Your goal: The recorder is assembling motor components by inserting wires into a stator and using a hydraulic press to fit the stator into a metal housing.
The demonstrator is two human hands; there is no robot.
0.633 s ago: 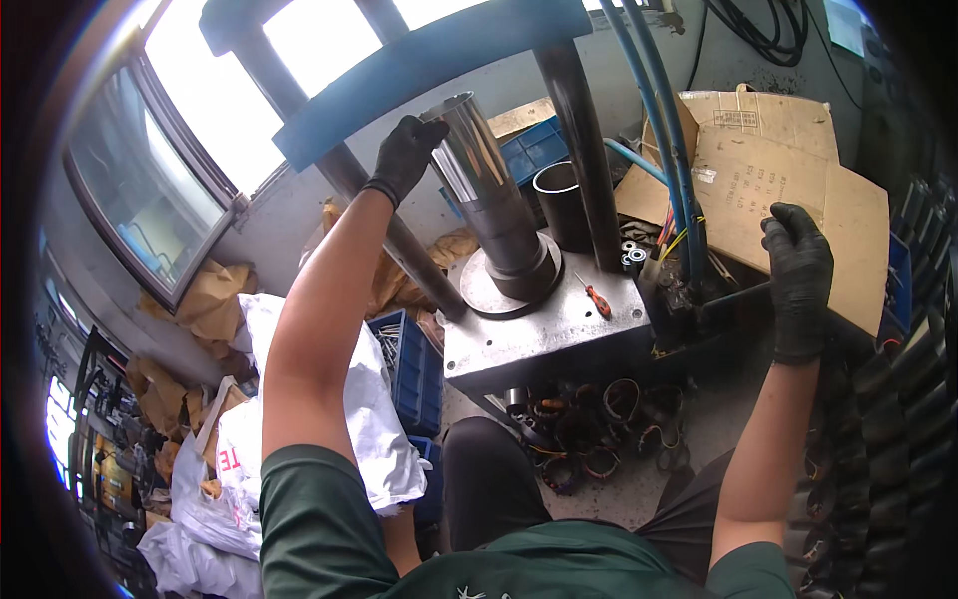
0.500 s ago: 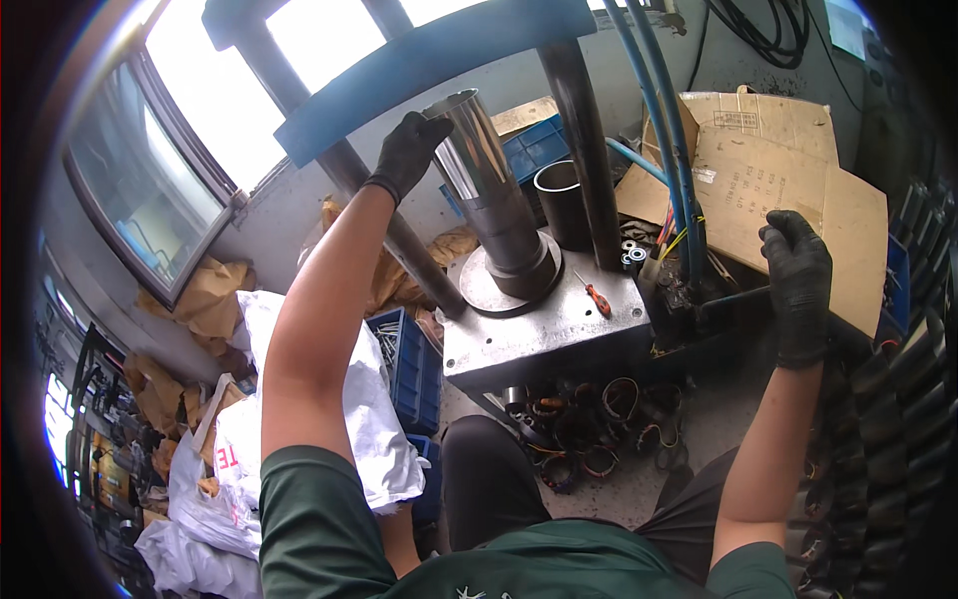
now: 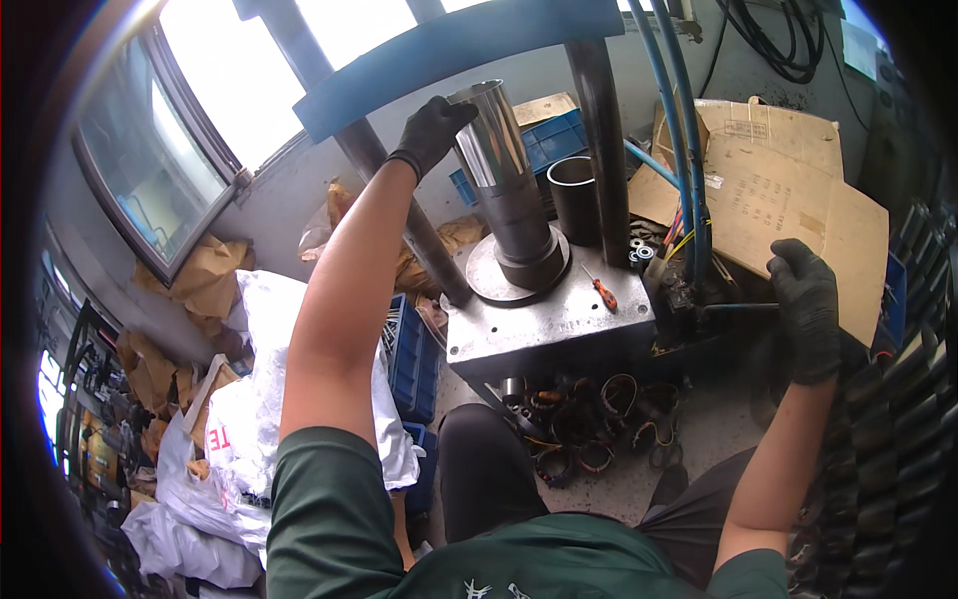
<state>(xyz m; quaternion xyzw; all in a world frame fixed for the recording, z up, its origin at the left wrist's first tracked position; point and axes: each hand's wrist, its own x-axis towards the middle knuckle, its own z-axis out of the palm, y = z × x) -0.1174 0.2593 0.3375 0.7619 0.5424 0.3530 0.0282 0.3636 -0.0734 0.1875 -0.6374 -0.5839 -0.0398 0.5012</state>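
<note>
A tall metal cylinder, polished above and dull grey below, stands nearly upright on a round plate on the press table. My left hand, in a black glove, grips its upper left side near the open rim. Over it spans the blue crossbeam of the press. My right hand, also gloved, is off to the right with curled fingers, at the end of a dark lever. The hand hides the lever's tip. A screwdriver with an orange-red handle lies on the table.
A dark hollow cylinder stands behind the right press column. Blue hoses run down beside flattened cardboard. Several wound rings lie under the table. White sacks and blue bins are at left.
My right hand has moved down a little, and the lever's end has lowered with it. The whole view has shifted slightly. My left hand stays at the cylinder's top.
</note>
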